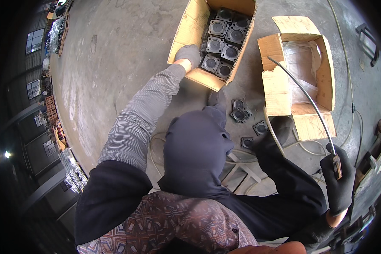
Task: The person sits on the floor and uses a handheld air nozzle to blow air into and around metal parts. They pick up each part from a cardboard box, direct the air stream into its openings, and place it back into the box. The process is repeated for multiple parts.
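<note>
My left hand (189, 55), in a grey glove, reaches into the near left corner of an open cardboard box (211, 81). Its fingers curl down beside the metal parts, and whatever they grip is hidden. Dark cast parts (215, 44) with square flanges and round middles stand in rows inside. At the right, my right hand (339, 180), in a dark glove, is closed around the handle of an air blow gun (313, 103). The gun's long, thin, bent metal tube reaches up and left, its tip over the second box's left flap.
The second open cardboard box (328, 76) holds clear plastic lining (300, 67). Several loose castings (240, 111) lie on the concrete floor between my feet. Pale hoses (347, 72) run over the floor around my legs. A metal frame (241, 175) lies below me.
</note>
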`<action>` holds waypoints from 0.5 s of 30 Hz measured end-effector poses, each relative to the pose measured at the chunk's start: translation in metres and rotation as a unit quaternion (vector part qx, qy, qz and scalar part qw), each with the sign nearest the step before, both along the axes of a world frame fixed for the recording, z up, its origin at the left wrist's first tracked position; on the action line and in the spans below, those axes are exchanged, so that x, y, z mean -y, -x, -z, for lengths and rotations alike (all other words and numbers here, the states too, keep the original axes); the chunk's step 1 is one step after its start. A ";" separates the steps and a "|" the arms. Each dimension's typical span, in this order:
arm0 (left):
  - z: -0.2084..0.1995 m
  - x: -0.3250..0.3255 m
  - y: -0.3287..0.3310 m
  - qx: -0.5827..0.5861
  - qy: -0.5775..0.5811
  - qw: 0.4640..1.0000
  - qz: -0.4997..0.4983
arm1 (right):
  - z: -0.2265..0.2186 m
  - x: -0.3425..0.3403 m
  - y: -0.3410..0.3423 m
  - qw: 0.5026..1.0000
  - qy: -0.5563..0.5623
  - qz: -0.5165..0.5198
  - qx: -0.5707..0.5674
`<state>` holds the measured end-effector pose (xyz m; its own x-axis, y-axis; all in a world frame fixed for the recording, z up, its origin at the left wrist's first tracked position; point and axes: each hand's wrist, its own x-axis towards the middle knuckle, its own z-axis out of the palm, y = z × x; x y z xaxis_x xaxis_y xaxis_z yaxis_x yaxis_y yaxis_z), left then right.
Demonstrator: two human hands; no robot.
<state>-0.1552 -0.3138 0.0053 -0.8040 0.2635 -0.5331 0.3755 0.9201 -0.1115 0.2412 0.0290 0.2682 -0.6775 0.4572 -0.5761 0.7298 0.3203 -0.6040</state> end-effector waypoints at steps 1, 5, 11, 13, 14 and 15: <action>0.002 -0.002 0.000 0.008 0.009 1.000 0.003 | 0.000 0.000 0.000 1.000 0.000 0.004 -0.004; 0.015 -0.003 0.001 0.019 0.012 0.999 0.031 | 0.002 0.001 -0.001 1.000 -0.007 0.008 -0.006; 0.054 0.010 0.015 0.068 0.069 0.992 0.083 | 0.004 0.001 0.002 1.000 0.005 0.011 -0.005; 0.063 0.012 0.019 0.068 0.081 0.988 0.115 | 0.003 0.001 0.002 1.000 0.007 0.010 -0.001; 0.065 0.012 0.020 0.079 0.098 0.983 0.130 | 0.003 0.001 0.002 1.000 0.009 0.007 0.000; 0.066 0.011 0.019 0.089 0.087 0.981 0.149 | 0.003 0.000 0.002 1.000 0.013 0.002 -0.003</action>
